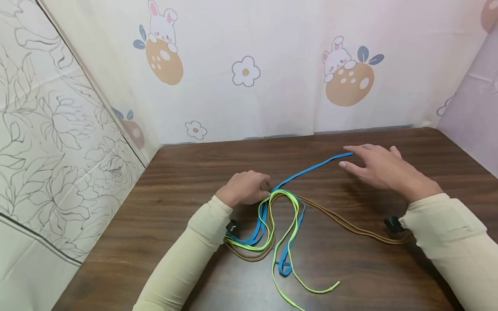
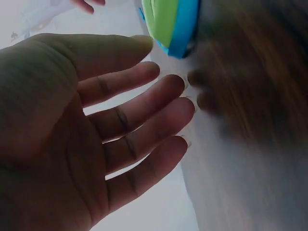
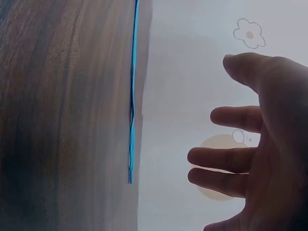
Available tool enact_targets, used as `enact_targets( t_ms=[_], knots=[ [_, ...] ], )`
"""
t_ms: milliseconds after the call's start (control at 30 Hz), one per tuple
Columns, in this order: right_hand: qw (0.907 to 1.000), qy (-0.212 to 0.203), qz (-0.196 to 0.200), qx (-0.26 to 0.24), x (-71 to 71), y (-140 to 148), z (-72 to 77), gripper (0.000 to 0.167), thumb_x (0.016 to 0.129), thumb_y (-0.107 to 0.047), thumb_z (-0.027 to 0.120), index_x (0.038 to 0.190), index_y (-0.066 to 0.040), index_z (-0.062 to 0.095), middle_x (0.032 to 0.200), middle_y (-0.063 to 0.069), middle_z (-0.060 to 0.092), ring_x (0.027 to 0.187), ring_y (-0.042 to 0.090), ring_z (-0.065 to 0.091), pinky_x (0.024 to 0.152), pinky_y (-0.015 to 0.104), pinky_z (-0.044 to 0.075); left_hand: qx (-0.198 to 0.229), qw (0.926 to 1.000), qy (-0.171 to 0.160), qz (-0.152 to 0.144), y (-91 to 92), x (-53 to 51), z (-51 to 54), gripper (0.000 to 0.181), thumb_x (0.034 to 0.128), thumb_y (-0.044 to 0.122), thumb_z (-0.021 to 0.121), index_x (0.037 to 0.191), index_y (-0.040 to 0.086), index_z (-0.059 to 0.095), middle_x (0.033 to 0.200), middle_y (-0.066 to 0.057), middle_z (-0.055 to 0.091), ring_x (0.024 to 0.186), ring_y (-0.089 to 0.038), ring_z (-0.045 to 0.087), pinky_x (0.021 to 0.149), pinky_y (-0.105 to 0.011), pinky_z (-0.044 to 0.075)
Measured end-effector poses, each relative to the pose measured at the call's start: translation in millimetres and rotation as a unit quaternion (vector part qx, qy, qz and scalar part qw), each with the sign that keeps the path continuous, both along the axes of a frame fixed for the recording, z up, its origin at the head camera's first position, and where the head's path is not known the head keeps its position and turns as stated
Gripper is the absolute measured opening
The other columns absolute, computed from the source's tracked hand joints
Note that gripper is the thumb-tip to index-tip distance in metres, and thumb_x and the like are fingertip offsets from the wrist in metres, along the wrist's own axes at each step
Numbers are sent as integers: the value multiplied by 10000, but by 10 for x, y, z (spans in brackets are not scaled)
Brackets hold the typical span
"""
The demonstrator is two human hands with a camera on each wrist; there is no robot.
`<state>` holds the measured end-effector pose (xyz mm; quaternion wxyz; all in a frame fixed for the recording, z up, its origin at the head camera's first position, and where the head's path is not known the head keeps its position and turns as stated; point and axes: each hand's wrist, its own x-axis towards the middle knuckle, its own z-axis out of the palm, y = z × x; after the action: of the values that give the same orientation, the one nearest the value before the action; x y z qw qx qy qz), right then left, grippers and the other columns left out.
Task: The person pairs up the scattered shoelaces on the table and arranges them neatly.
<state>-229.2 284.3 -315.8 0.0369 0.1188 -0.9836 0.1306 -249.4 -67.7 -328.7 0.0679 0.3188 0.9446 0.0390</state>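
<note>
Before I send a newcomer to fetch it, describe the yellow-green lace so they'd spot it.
On the dark table, look by the left hand. The yellow-green lace arches there, trailing two loose strands; colour separates it from the blue lace and brown lace.

Wood-grain table [image 1: 183, 181], bunny-print backdrop [image 1: 288, 99], floral cloth [image 1: 58, 125] left.

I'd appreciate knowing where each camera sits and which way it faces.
Head: head-worn, facing forward and down at the laces; left grip, right grip and sleeves show.
Left wrist: worn there, facing the left grip's palm, laces beyond.
Right wrist: worn there, facing the right grip's fingers and the blue lace.
Head and right wrist share that lace's end.
</note>
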Motion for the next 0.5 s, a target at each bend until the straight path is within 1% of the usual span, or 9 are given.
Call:
enact_targets(
  t_ms=[100, 200, 300, 400, 433, 500],
  knots=[
    [10000, 36, 61, -6, -7, -18, -17, 707, 984, -601, 509, 1455, -75, 497, 1404, 294, 491, 1312, 475, 427, 939, 802, 172, 12, 10000, -97, 19, 18, 11, -12, 302, 989, 343, 643, 1246, 186, 669, 1149, 46, 700, 979, -125, 663, 807, -356, 543],
    [9999, 17, 129, 30, -25, -47, -14, 646, 997, -546, 532, 1419, -57, 535, 1383, 289, 517, 1298, 470, 448, 937, 790, 186, 141, 9999, -74, 10, 16, 11, -21, 266, 1022, 269, 582, 1260, 168, 646, 1167, 12, 698, 976, -158, 673, 801, -360, 549],
    [9998, 5, 180, 74, -32, -69, 7, 606, 1007, -508, 537, 1402, -50, 548, 1373, 291, 525, 1292, 479, 452, 948, 792, 179, 356, 9992, -183, 6, 15, 12, -23, 267, 1037, 179, 540, 1291, 144, 616, 1183, -27, 688, 967, -177, 673, 816, -346, 546],
    [9998, -22, 190, 112, -16, -83, 11, 575, 1008, -470, 553, 1399, -48, 549, 1365, 292, 530, 1288, 485, 455, 956, 798, 168, 538, 9974, -478, 65, 29, 15, -39, 304, 1025, 161, 568, 1327, 137, 597, 1190, -45, 676, 976, -175, 656, 833, -338, 535],
    [9998, -34, 189, 114, -7, -87, 3, 567, 1008, -459, 559, 1397, -47, 551, 1362, 291, 532, 1286, 486, 457, 960, 801, 161, 572, 9965, -597, 90, 36, 18, -51, 326, 1022, 165, 579, 1346, 138, 588, 1188, -50, 671, 974, -175, 647, 834, -338, 529],
    [9997, -61, 209, 123, 10, -95, -29, 553, 1005, -441, 571, 1393, -47, 556, 1359, 290, 536, 1281, 488, 463, 961, 805, 156, 567, 9956, -732, 107, 52, 29, -89, 353, 1023, 195, 590, 1372, 148, 573, 1193, -42, 662, 993, -165, 633, 839, -334, 519]
  ],
)
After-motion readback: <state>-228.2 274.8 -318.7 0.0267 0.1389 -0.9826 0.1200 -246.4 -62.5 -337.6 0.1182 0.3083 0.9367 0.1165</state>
